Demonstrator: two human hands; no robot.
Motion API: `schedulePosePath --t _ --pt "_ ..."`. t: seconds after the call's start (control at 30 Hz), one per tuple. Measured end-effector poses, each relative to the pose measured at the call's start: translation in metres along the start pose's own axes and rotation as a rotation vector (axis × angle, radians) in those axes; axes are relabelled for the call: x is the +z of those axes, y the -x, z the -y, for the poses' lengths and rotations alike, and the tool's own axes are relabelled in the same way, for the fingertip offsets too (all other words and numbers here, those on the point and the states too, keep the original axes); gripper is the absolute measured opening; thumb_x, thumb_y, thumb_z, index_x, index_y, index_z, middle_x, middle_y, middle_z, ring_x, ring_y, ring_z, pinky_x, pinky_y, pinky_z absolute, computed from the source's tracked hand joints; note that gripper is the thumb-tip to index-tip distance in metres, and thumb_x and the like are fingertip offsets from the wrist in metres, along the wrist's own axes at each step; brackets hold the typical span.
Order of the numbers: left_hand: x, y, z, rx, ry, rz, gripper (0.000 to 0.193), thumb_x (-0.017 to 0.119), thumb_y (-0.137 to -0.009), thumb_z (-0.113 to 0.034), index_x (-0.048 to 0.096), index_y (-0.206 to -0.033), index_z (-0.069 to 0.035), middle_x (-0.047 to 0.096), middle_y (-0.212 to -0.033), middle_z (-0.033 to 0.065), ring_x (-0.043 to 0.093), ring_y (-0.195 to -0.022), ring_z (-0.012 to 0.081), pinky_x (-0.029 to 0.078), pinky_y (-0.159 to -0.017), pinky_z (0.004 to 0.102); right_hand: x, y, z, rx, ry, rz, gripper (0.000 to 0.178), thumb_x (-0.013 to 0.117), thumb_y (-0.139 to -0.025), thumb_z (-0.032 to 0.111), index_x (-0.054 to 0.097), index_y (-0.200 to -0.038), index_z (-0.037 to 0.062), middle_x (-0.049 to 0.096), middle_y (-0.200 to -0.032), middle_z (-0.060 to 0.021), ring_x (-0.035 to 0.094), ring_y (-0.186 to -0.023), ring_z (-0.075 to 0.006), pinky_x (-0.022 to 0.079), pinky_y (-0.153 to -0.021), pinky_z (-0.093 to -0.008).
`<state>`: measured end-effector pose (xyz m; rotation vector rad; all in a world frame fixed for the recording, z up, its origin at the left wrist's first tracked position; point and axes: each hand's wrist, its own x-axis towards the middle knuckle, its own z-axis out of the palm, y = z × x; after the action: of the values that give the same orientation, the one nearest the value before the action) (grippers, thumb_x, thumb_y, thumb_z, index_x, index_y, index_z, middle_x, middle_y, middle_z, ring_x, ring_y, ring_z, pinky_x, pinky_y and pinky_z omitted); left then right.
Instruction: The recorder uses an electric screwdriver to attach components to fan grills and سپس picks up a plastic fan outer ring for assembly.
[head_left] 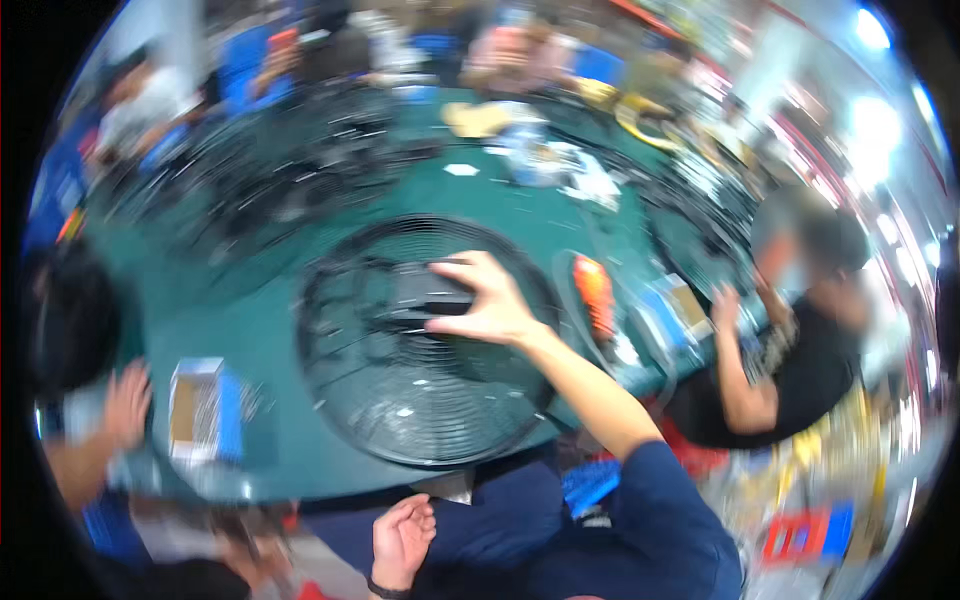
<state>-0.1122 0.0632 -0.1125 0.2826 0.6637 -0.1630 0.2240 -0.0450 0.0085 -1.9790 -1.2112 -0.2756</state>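
Note:
A round black wire fan guard (pixel 430 420) lies flat on the green table in front of me. A black block-shaped part (pixel 415 290) sits over its middle; blur hides its details. My right hand (pixel 490 300) reaches in over the guard, thumb and fingers set around the right end of that part. Closer to my body, below the table's edge, my left hand (pixel 403 540) is held with its fingers curled in. Whatever may lie inside those fingers is hidden. A dark band circles the left wrist.
An open blue-and-white box (pixel 205 412) of small metal pieces stands left; another box (pixel 680 308) is at right beside an orange-handled tool (pixel 594 298). Dark guards (pixel 290 170) crowd the far left. Co-workers sit around the table (pixel 280 465), one close on the right (pixel 790 340).

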Motion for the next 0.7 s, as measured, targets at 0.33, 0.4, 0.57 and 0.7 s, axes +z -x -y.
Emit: schedulePosePath --t 0.33,0.4,0.57,0.7 --pt "0.028 -0.002 0.029 0.017 -0.123 0.069 0.026 0.052 -0.086 -0.02 0.062 -0.1 -0.001 0.063 -0.082 0.0047 0.055 -0.062 0.0114 0.042 -0.051 0.0232 -0.037 0.04 0.004 0.08 0.115 0.042 0.058 0.073 -0.075 0.015 0.05 -0.127 0.0028 0.052 -0.122 -0.0111 0.048 -0.113 -0.0237 0.034 -0.1 -0.0341" --pt "0.025 -0.006 0.041 0.007 -0.083 0.062 0.026 0.051 -0.085 -0.02 0.062 -0.1 -0.001 0.062 -0.082 0.0046 0.054 -0.062 0.0111 0.041 -0.052 0.023 -0.033 0.04 0.005 0.107 0.085 0.042 0.056 0.071 -0.078 0.018 0.05 -0.128 0.0033 0.051 -0.124 -0.0117 0.048 -0.114 -0.0238 0.033 -0.1 -0.0342" --pt "0.026 -0.004 0.058 -0.023 0.011 0.065 0.023 0.05 -0.085 -0.018 0.06 -0.098 -0.002 0.06 -0.079 0.0033 0.053 -0.06 0.0109 0.041 -0.053 0.0231 -0.024 0.037 0.004 0.092 0.029 0.077 0.056 0.07 -0.081 0.019 0.047 -0.129 0.0022 0.05 -0.126 -0.0114 0.046 -0.116 -0.0239 0.031 -0.102 -0.0344" --pt "0.027 -0.001 0.048 -0.057 -0.037 0.078 0.023 0.049 -0.085 -0.016 0.06 -0.099 -0.001 0.06 -0.08 0.0035 0.052 -0.061 0.0109 0.041 -0.054 0.0232 -0.027 0.036 0.011 0.107 0.043 0.058 0.056 0.069 -0.081 0.017 0.047 -0.129 0.0019 0.05 -0.127 -0.0114 0.045 -0.117 -0.0237 0.03 -0.103 -0.0345"
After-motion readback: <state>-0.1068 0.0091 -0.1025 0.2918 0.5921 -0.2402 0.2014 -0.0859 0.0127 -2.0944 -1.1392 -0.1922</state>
